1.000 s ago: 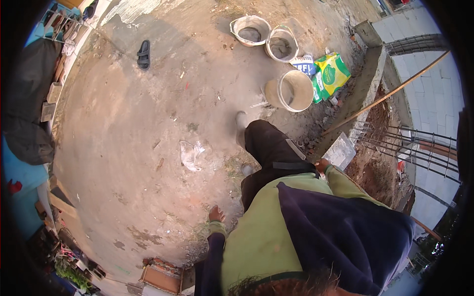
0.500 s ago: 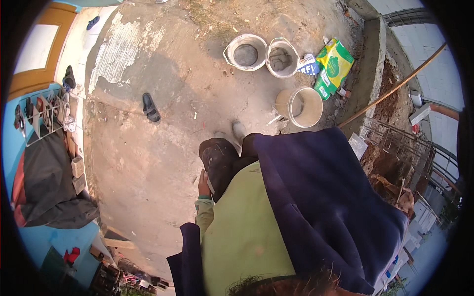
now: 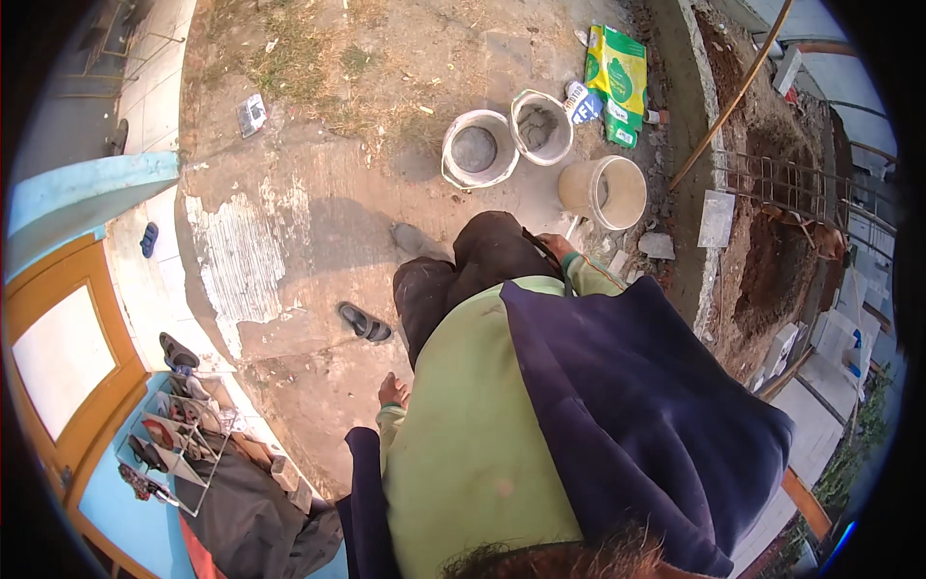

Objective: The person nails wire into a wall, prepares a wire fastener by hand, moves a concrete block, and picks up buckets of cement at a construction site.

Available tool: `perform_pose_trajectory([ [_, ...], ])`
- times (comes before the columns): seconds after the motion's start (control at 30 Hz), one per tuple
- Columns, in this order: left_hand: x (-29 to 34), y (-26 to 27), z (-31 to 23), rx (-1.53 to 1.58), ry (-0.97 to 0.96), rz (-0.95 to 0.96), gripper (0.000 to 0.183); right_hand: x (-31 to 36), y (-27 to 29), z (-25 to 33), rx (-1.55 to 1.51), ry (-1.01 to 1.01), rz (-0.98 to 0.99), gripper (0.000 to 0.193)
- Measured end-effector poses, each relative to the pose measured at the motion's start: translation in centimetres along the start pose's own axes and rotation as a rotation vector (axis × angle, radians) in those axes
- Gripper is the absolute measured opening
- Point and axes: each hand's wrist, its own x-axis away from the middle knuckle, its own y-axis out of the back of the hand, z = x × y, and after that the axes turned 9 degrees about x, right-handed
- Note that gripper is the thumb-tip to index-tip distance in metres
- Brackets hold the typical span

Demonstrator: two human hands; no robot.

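Observation:
My left hand [image 3: 393, 390] hangs beside my hip over the bare ground, its fingers loosely apart with nothing seen in them. At my right thigh, my right hand [image 3: 557, 248] is curled by a thin dark edge against the dark trousers; what it holds is not clear. Past that hand, a pale empty-looking bucket [image 3: 576, 190] lies tilted, with a short white stick [image 3: 573, 228] beside it. Farther off stand two buckets side by side, one holding grey mortar [image 3: 474, 150], the other with rougher grey mix [image 3: 537, 125].
A black sandal [image 3: 365, 322] lies left of my legs. Green-yellow sacking [image 3: 617, 72] lies beyond the buckets. To the right, a low concrete edge [image 3: 687, 125] borders a trench with a wire rebar cage [image 3: 772, 179] and a leaning pole [image 3: 733, 101]. A shoe rack [image 3: 193, 439] stands left.
My view and body have turned left, bringing the doorway and shoe rack closer. My right hand has come into sight; my left hand has moved slightly away from the trouser leg.

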Motion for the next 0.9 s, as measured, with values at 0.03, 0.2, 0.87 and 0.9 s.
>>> perform_pose_trajectory([
  [0.03,-0.9,1.6,-3.8,-0.022,-0.005,-0.015,0.068,0.2,0.2,2.0,-0.25,-0.053,-0.088,0.032],
  [0.2,-7.0,9.1,-24.1,-0.178,-0.101,-0.205,0.063,-4.5,2.8,8.8,-0.483,-0.252,-0.158,0.041],
  [0.87,-0.4,-43.8,-55.0,-2.105,-0.962,0.352,0.086,-34.7,-14.2,11.1,-2.211,-1.426,0.017,0.053],
  [0.9,0.7,-46.4,-53.8,-2.364,-0.871,0.201,0.09,-36.3,-15.3,10.6,-2.358,-1.591,-0.167,0.056],
])
